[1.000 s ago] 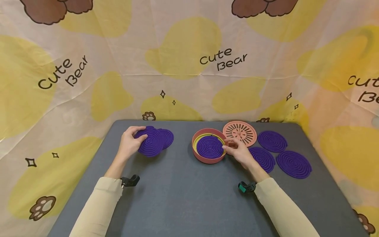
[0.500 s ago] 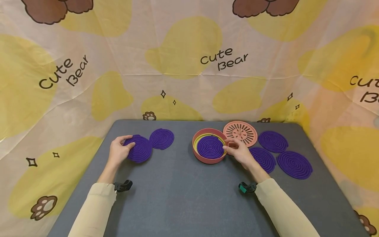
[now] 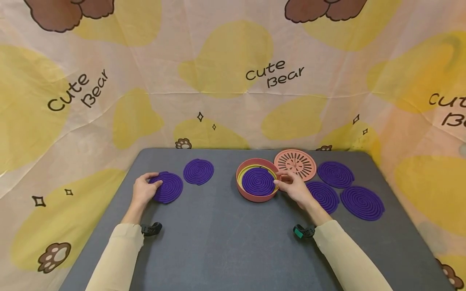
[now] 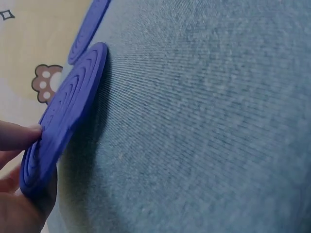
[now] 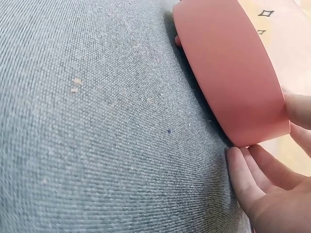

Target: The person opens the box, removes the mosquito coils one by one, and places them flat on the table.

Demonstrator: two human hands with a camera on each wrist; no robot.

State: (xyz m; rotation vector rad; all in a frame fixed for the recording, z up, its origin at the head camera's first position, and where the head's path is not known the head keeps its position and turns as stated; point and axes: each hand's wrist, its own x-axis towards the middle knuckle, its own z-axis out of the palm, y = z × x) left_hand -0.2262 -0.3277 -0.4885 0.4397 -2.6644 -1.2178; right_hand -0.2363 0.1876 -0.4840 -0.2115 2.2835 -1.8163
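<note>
At the left of the table my left hand [image 3: 143, 190] pinches a purple spiral coaster [image 3: 169, 188] by its left edge. The left wrist view has the thumb on the coaster's [image 4: 68, 111] ridged face and fingers beneath, with the near edge lifted off the cloth. Just behind it lies a second purple coaster [image 3: 198, 171]. My right hand [image 3: 295, 189] grips the right side of a round pink holder [image 3: 256, 198], thumb at the rim and fingertips low on the wall [image 5: 233, 73]. Inside that holder are a purple coaster [image 3: 258, 181] and a yellow ring-like edge [image 3: 244, 170].
A pink slotted lid [image 3: 295, 161] lies behind my right hand. Several purple coasters, one of them at the front right [image 3: 362, 203], lie flat to its right. The grey table [image 3: 233, 250] ends at a bear-print cloth [image 3: 225, 81] behind.
My left hand has carried its coaster left and toward me, then lowered it toward the table, uncovering the coaster behind. The right hand and the holder have stayed in place.
</note>
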